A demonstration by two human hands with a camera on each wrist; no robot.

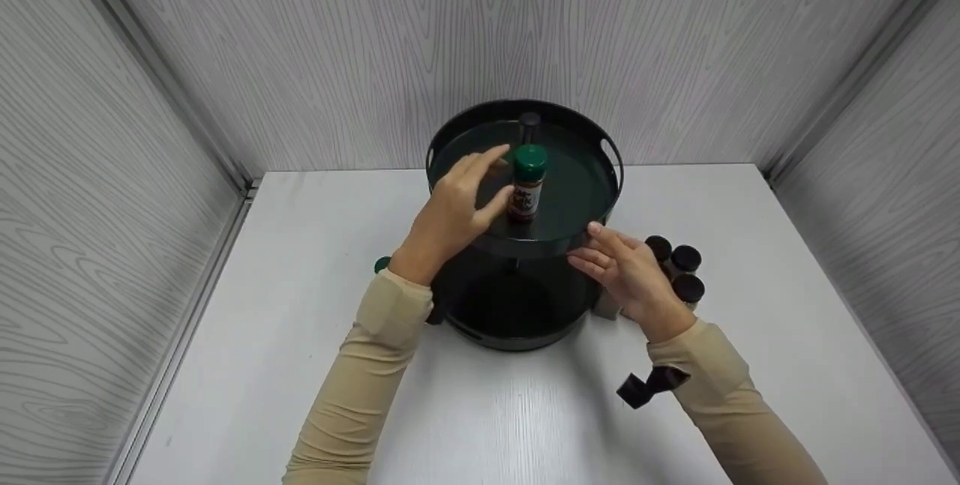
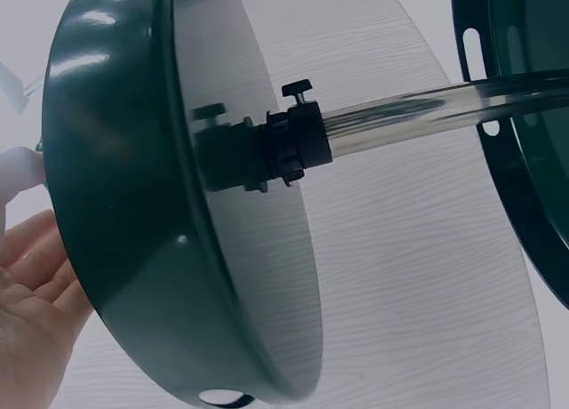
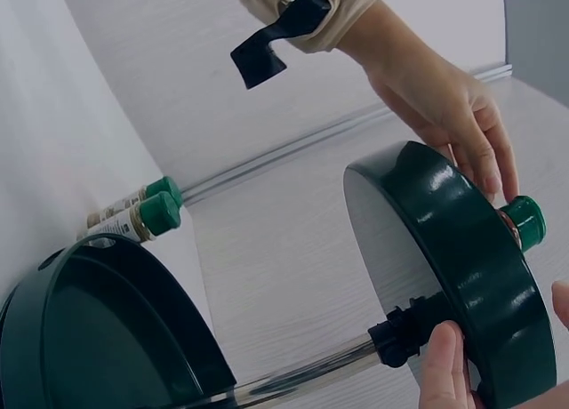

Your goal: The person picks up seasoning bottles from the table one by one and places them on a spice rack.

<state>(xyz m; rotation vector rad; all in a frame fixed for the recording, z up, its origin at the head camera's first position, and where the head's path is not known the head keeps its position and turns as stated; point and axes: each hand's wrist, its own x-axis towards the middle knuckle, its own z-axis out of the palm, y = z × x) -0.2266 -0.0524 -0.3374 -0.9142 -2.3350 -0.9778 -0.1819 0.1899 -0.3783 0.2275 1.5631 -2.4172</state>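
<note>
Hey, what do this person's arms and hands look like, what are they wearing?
The left sleeve and right sleeve are long, plain beige and wrinkled, with a thicker wrist band. A bent black bracket juts from the right wrist, another from the left. The left hand and right hand have no gloves.

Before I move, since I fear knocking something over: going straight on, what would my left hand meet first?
Most likely the green-capped jar on the upper tray: your left hand points toward it. Depth is unclear; they may be touching.
</note>
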